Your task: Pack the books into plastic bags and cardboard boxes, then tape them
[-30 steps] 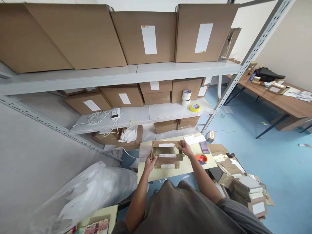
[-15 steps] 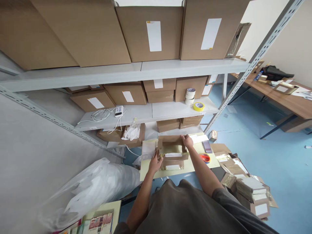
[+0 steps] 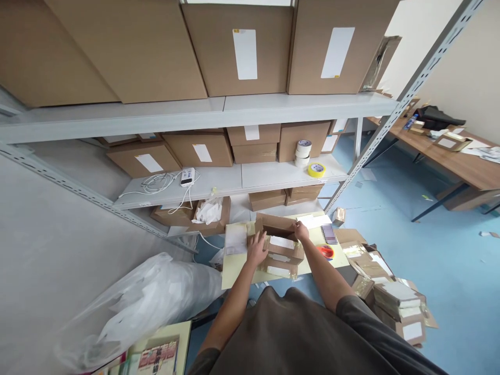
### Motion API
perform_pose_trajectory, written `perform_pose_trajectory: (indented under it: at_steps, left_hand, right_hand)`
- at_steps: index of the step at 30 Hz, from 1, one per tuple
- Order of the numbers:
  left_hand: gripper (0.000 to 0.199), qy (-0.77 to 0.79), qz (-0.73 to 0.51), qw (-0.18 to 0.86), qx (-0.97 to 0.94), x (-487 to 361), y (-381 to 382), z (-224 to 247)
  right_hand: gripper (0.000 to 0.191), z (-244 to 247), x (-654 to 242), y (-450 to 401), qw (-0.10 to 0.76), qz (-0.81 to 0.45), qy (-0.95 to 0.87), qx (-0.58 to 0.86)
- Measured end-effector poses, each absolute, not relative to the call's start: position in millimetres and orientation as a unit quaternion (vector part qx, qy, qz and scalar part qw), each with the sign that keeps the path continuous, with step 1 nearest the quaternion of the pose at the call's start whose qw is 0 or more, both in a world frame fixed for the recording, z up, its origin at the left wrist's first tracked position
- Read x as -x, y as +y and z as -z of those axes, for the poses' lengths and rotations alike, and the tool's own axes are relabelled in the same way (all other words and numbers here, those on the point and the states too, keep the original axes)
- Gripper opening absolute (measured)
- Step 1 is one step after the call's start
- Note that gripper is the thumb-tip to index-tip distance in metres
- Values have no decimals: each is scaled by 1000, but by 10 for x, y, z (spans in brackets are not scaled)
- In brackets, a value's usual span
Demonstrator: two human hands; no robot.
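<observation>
Cardboard box (image 3: pixel 288 250) at table edge (image 3: pixel 231 280), right hand (image 3: pixel 301 231) gripping rim (image 3: pixel 275 221), left hand (image 3: pixel 257 250) against it, grip unclear

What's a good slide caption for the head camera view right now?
Left hand and right hand on an open cardboard box at a pale yellow table, facing shelves of cartons.

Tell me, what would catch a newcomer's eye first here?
Large cardboard boxes fill the upper shelf, dominating the top of the view. Below, near the centre, the left hand touches and the right hand grips a small open cardboard box. A bulging translucent plastic bag slumps at lower left.
</observation>
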State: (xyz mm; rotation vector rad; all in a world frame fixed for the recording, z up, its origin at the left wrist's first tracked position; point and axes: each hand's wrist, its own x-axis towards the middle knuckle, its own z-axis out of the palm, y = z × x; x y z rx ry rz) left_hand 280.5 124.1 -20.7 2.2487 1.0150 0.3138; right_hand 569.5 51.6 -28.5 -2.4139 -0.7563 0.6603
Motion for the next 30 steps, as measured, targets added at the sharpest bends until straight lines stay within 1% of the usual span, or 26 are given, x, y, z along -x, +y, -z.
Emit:
perform_pose_trajectory:
  at_steps: [3, 5, 7, 10, 12, 15, 19, 22, 24, 30]
  left_hand:
    - [89, 368, -86, 310, -872, -2966, 1345, 158]
    - [84, 366, -54, 306, -877, -3097, 1416, 142]
    - [71, 369, -24, 306, -877, -3216, 1470, 127]
    - [42, 379, 12, 307, -873, -3303, 1503, 85]
    - [33, 389, 28, 313, -866, -3263, 1492, 50]
    - [28, 381, 7, 347, -857, -3056, 1438, 21]
    - [19, 342, -69, 423, -836, -2689, 1326, 43]
    - [16, 358, -131, 451, -807, -2498, 1242, 70]
    - [19, 384, -162, 439, -796, -2435, 1180, 79]
    - [27, 488, -222, 341, -772, -2518, 844, 105]
  right_hand:
    - [25, 308, -5695, 496, 275, -242, -282, 887]
    - [27, 316, -5696, 492, 278, -246, -281, 885]
    - [28, 324, -5698, 495, 277, -250, -280, 884]
    - [28, 335, -5717, 505, 274, -252, -271, 888]
    - [27, 345, -5751, 506, 274, -249, -258, 893]
    - [25, 365, -5831, 495, 279, -246, -242, 896]
    - [26, 391, -5920, 501, 277, -246, -260, 892]
    - [28, 405, -5943, 544, 271, -248, -262, 893]
    - [29, 418, -5948, 575, 267, -250, -262, 893]
    - [28, 461, -5951, 603, 266, -238, -258, 898]
